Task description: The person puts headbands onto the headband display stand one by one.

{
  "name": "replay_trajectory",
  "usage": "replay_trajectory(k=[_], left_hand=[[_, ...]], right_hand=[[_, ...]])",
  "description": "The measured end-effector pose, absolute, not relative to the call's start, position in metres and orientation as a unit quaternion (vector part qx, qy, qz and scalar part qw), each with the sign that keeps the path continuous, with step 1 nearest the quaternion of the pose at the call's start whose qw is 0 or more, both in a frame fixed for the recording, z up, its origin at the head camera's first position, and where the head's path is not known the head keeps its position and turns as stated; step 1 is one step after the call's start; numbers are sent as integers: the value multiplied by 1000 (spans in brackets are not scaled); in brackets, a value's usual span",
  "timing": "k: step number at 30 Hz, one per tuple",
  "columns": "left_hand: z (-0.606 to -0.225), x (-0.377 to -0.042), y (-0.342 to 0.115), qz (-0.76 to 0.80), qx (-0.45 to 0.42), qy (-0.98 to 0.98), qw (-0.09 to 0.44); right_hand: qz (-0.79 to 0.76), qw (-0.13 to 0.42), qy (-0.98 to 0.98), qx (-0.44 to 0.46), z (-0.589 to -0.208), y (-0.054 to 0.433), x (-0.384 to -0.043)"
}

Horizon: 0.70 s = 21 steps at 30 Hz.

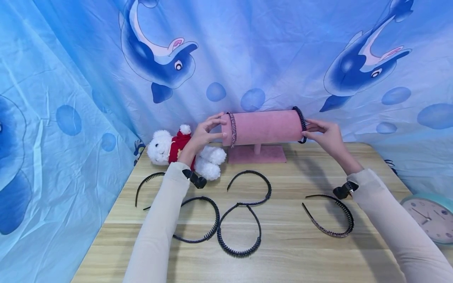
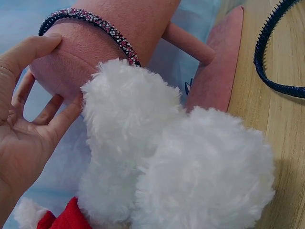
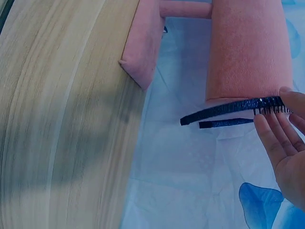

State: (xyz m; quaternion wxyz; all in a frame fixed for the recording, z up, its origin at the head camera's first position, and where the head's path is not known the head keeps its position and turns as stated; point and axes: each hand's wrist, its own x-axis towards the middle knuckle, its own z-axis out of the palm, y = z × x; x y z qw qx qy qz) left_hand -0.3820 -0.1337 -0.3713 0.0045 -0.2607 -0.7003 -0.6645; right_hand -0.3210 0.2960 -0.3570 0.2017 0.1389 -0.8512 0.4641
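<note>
A pink padded headband stand [image 1: 265, 127] with a roll on a post and flat base stands at the back of the table. Near the roll's left end sits a glittery pink-and-black headband [image 1: 233, 129]. My left hand [image 1: 202, 136] steadies that end, the thumb on one side and the fingers against the other, as the left wrist view shows. At the opposite end, my right hand [image 1: 327, 135] pinches a black toothed headband [image 3: 228, 106] between thumb and fingers. This band lies right at the roll's edge, its two tips pointing down past the roll.
A white plush toy [image 1: 161, 147] in red clothing lies beside the stand, under my left wrist. Several dark headbands lie on the wooden table [image 1: 283, 259], including a glittery one [image 1: 332, 234] at right. A teal-rimmed clock [image 1: 429, 220] is at the right edge; a blue dolphin curtain [image 1: 276, 51] hangs behind.
</note>
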Motion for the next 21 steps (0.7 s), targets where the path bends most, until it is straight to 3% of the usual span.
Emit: replay_trajectory(k=[15,21], left_hand=[[-352,-364,-134,-657,-251,-711,-17],[-364,-377,-134,-660,-249,-708,-11]], right_hand=[[377,136,-897,186,-334,298,-327],[354,85,-909,201,-320,297,-332]])
